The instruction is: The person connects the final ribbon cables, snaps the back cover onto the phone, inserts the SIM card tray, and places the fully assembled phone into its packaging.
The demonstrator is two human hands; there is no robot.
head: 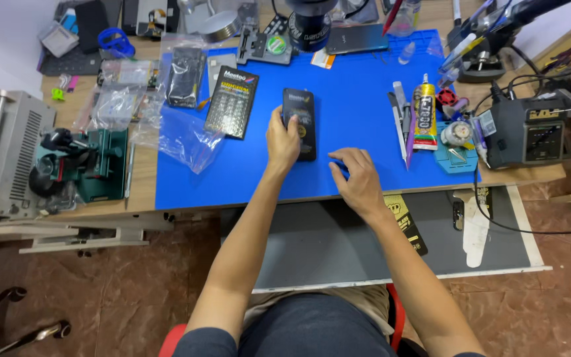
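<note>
A green clamp fixture point(94, 162) is standing at the bench's left edge. The left hand point(283, 140) is gripping a black phone point(301, 119), fingers curled round its lower end, on the blue work mat point(358, 112). The right hand point(355, 178) is resting loosely open just beside it. A glue tube point(424, 116) is lying farther right.

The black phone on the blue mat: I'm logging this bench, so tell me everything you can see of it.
The black phone is a slim, glossy dark rectangle lying flat on the blue mat, its long side running away from the person. A small label shows near its far end and a round yellowish mark near the middle. The left hand rests on its left edge and near end, fingers over the surface. The right hand lies on the mat beside it, apart from it. I cannot tell whether front or back faces up.
</note>
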